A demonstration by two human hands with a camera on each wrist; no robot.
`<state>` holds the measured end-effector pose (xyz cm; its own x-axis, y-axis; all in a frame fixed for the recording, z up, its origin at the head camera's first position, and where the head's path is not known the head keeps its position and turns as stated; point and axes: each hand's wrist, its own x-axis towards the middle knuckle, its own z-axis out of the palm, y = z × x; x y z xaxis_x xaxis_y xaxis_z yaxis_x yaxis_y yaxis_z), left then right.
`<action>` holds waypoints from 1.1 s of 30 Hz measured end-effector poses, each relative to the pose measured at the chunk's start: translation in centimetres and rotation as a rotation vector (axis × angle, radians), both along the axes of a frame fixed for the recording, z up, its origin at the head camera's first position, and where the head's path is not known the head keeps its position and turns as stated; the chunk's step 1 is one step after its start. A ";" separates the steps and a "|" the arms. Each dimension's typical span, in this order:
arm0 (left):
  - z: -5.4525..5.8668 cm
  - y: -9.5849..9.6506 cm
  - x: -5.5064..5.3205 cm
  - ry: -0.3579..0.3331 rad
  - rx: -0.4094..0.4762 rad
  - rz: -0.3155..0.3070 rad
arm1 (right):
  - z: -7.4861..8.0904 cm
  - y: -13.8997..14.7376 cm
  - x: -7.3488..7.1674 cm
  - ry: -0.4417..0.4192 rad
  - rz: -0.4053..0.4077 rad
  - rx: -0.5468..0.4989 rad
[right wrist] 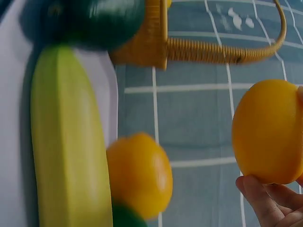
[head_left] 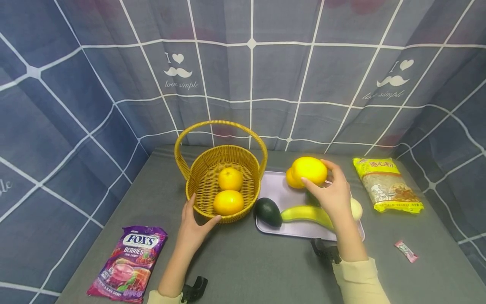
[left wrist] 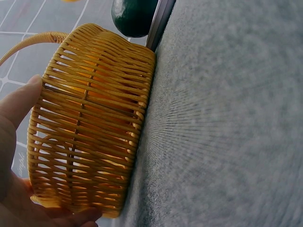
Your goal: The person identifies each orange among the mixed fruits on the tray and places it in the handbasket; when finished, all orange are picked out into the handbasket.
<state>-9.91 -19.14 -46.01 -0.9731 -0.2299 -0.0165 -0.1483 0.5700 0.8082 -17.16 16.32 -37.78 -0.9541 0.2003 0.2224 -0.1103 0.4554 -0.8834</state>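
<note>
An orange (head_left: 310, 168) is held in the right hand (head_left: 332, 189), above the tray (head_left: 271, 185).

Four oranges (head_left: 230, 179), two dark-green fruits (head_left: 268, 212)
One each: banana (head_left: 307, 214), wicker basket (head_left: 228, 154), tray (head_left: 296, 230), Fox's candy bag (head_left: 129, 264), macaroni packet (head_left: 388, 185), wrapped candy (head_left: 406, 251), pale round item (head_left: 356, 209)

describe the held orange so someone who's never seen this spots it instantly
In the head view, find the lilac tray right of the wicker basket. Above the tray, the right hand holds the orange. Unlike the orange behind it and the two in the basket, it's gripped by fingers.
</note>
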 end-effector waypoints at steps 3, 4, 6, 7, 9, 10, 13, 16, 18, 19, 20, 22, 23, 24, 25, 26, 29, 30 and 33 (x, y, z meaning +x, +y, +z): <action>0.0 0.0 -0.1 0.001 0.001 -0.007 | 0.0 -1.3 0.3 0.030 0.049 -0.018; -0.1 0.1 -0.1 0.000 0.000 -0.008 | 0.0 -1.7 0.4 0.035 0.064 -0.025; -0.1 0.1 -0.1 0.000 -0.003 -0.011 | 0.1 -2.6 0.6 0.044 0.094 -0.033; -0.1 0.1 -0.1 0.000 -0.003 -0.011 | 0.1 -3.1 0.7 0.049 0.108 -0.036; 0.0 0.1 -0.2 0.003 -0.002 -0.010 | 0.1 -4.2 0.8 0.061 0.146 -0.031; 0.0 0.1 -0.2 0.002 -0.001 -0.009 | 0.0 -4.7 0.8 0.064 0.163 -0.029; -0.1 0.1 -0.2 -0.001 0.003 -0.006 | -0.2 -6.6 0.9 0.066 0.220 -0.012; -0.1 0.1 -0.2 -0.010 0.003 -0.004 | -0.8 -8.4 0.8 0.074 0.272 0.013; -0.1 0.0 -0.2 -0.015 0.004 -0.004 | -1.3 -9.7 0.7 0.079 0.308 0.036; -0.1 0.0 -0.2 -0.017 0.004 -0.004 | -1.5 -10.3 0.6 0.085 0.322 0.048; -0.1 0.0 -0.2 -0.018 0.003 -0.004 | -1.7 -10.9 0.6 0.098 0.340 0.055; -0.2 0.1 -0.3 -0.017 0.002 -0.004 | -2.0 -12.1 0.5 0.113 0.361 0.083; -0.1 0.1 -0.2 -0.012 0.002 -0.003 | -2.1 -12.7 0.4 0.128 0.374 0.099; -0.1 0.1 -0.2 -0.007 0.003 -0.001 | -2.2 -13.2 0.3 0.141 0.388 0.118; -0.1 0.1 -0.2 -0.001 0.002 0.000 | -2.3 -13.8 0.2 0.154 0.404 0.133; -0.1 0.1 -0.2 0.002 0.002 0.002 | -2.4 -14.3 0.1 0.162 0.419 0.152; -0.1 0.1 -0.2 0.011 0.002 0.008 | -2.5 -15.8 -0.3 0.170 0.458 0.203; -0.2 0.1 -0.2 0.010 0.003 0.008 | -2.6 -16.3 -0.4 0.168 0.466 0.214; -0.2 0.1 -0.2 0.010 0.004 0.007 | -2.7 -17.5 -0.8 0.168 0.482 0.241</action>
